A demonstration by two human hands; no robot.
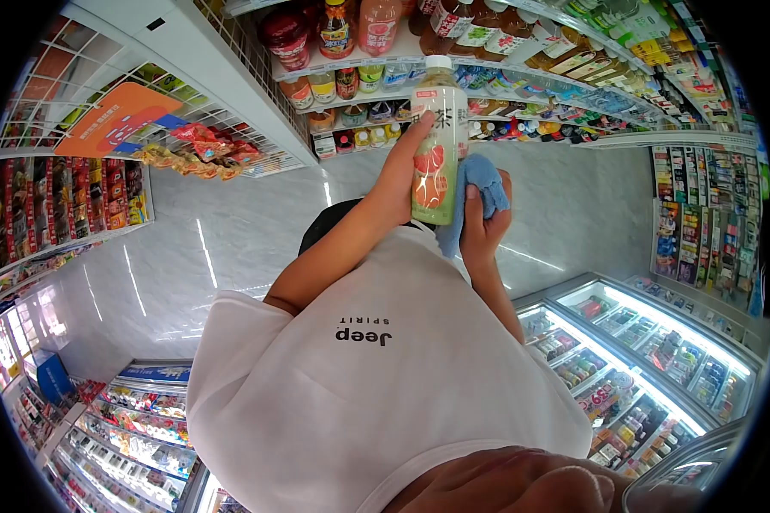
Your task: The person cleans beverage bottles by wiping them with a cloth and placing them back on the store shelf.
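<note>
My left hand (397,178) is wrapped round a bottle of tea drink (434,184) with a white cap and a pale label showing a cut grapefruit. The bottle stands upright in front of my chest, and my thumb lies across its label. Pressed to the bottle's right side is a folded blue cloth (479,175), which my right hand (486,224) grips with its fingers closed. Some of the fingers of both hands are hidden behind the bottle and the cloth.
Drink shelves (488,64) with several rows of bottles stand just ahead. A wire rack (68,68) with an orange sign (115,120) is at the left. Glass-fronted coolers (624,359) line the lower right, and a snack shelf (60,205) stands far left. Grey floor (565,197) lies between.
</note>
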